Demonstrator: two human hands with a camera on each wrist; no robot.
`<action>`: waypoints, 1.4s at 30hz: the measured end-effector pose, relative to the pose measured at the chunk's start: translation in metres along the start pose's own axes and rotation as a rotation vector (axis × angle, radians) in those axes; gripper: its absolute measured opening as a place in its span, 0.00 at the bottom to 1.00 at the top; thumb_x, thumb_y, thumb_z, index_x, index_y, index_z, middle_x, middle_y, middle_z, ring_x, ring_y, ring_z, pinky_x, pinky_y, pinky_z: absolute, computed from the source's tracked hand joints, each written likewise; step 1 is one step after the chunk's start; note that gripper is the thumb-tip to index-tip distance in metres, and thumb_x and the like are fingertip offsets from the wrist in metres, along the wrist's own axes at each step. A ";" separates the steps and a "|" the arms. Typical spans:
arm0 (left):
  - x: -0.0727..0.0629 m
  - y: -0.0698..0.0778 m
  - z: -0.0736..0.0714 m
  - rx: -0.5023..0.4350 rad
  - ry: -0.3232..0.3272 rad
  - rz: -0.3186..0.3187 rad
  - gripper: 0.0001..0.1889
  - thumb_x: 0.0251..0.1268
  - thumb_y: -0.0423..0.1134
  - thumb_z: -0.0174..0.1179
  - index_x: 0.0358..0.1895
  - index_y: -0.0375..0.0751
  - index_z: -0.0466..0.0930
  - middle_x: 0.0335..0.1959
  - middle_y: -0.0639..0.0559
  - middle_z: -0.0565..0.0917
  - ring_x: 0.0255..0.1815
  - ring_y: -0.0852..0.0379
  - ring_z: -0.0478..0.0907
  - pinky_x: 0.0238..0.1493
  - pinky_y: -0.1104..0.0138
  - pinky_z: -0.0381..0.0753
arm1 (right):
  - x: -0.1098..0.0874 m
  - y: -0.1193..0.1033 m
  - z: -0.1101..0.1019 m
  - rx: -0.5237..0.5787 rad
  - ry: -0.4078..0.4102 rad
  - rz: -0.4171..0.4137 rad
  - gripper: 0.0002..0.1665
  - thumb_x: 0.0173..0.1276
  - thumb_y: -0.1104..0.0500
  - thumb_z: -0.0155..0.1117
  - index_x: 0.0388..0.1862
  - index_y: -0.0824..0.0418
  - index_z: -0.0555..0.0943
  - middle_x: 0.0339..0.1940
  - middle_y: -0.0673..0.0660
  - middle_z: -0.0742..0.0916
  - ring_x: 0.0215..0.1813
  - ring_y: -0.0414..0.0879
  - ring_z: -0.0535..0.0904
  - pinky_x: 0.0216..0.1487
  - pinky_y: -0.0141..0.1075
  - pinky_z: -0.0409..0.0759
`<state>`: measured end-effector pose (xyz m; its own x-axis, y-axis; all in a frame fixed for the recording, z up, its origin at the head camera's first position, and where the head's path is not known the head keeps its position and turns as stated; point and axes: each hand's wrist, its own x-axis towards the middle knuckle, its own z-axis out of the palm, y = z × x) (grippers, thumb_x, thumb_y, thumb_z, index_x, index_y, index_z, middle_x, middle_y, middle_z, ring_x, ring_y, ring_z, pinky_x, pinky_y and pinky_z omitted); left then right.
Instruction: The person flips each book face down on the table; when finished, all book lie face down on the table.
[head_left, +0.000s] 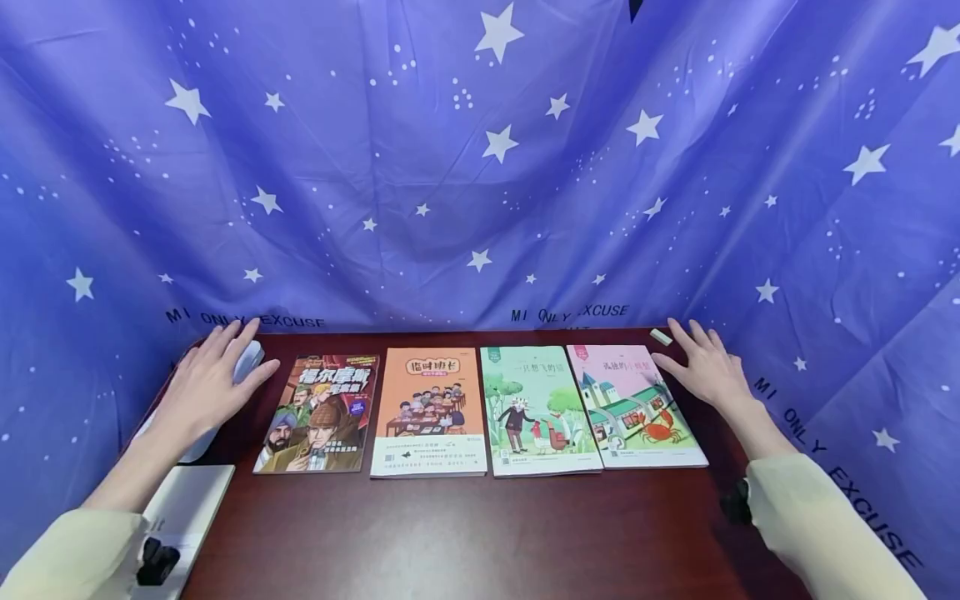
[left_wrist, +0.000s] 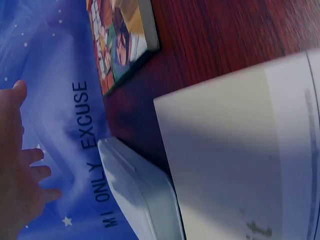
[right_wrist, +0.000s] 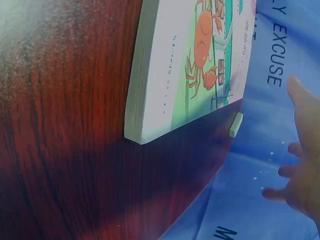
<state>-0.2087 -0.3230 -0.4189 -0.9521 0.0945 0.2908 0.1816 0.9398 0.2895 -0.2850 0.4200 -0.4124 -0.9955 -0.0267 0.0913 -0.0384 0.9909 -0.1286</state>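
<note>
My left hand (head_left: 202, 383) hovers at the table's far left with fingers spread, holding nothing. A smooth pale rounded object (head_left: 249, 360), partly hidden by that hand, lies below it. Just right of it is a comic-style book (head_left: 315, 417) with a detective on its cover. My right hand (head_left: 705, 367) is spread out at the far right, also holding nothing. Nearest to it lie a pink book (head_left: 630, 400) with a red crab on its cover and a small pale block (head_left: 661, 337). Between the outer books are an orange book (head_left: 427, 400) and a green book (head_left: 536, 400).
A pale flat item (left_wrist: 215, 140) with printed letters lies on the near left of the dark reddish wooden table (head_left: 465, 533). A blue star-patterned curtain (head_left: 420, 167) hangs behind the table and along both sides. The books form a row with their covers up.
</note>
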 end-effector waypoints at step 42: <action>-0.007 0.170 0.057 -0.457 -0.171 0.063 0.38 0.76 0.63 0.53 0.83 0.59 0.52 0.83 0.41 0.60 0.81 0.32 0.58 0.73 0.27 0.60 | 0.035 -0.023 0.003 0.320 -0.251 -0.114 0.47 0.76 0.40 0.61 0.83 0.62 0.58 0.78 0.76 0.67 0.75 0.75 0.66 0.69 0.68 0.74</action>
<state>-0.1852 -0.1452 -0.4235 -0.9555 0.2356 0.1776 0.2933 0.6935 0.6581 -0.3188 0.3957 -0.4088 -0.9721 -0.2038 -0.1159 -0.1348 0.8902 -0.4351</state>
